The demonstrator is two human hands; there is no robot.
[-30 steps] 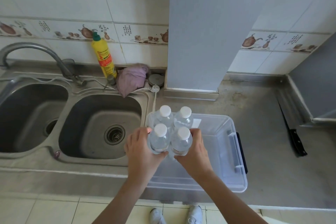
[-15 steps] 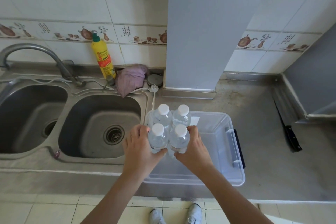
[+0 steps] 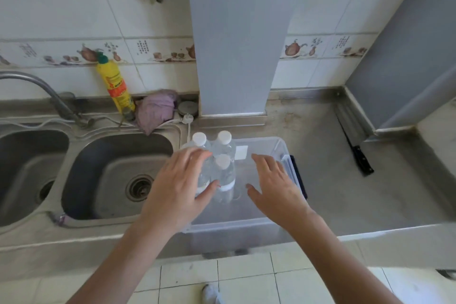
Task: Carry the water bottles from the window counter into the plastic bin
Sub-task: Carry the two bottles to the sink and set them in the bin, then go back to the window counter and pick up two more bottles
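Several clear water bottles [image 3: 223, 173] with white caps stand upright together in the left half of the clear plastic bin [image 3: 278, 145] on the steel counter. My left hand [image 3: 180, 187] hovers over the front left bottle with fingers spread, hiding its cap; whether it touches the bottle I cannot tell. My right hand [image 3: 274, 185] is open above the bare right half of the bin, apart from the bottles and holding nothing.
A double steel sink [image 3: 108, 173] with a tap lies left of the bin. A yellow detergent bottle [image 3: 114, 86] and a purple cloth [image 3: 155, 110] sit behind it. A black-handled knife [image 3: 357, 153] lies at the right, near a grey wall column [image 3: 237, 39].
Both hands held two bottles above the bin; now those bottles stand inside it beside the others, and both hands have let go and opened, the right one moving rightward.
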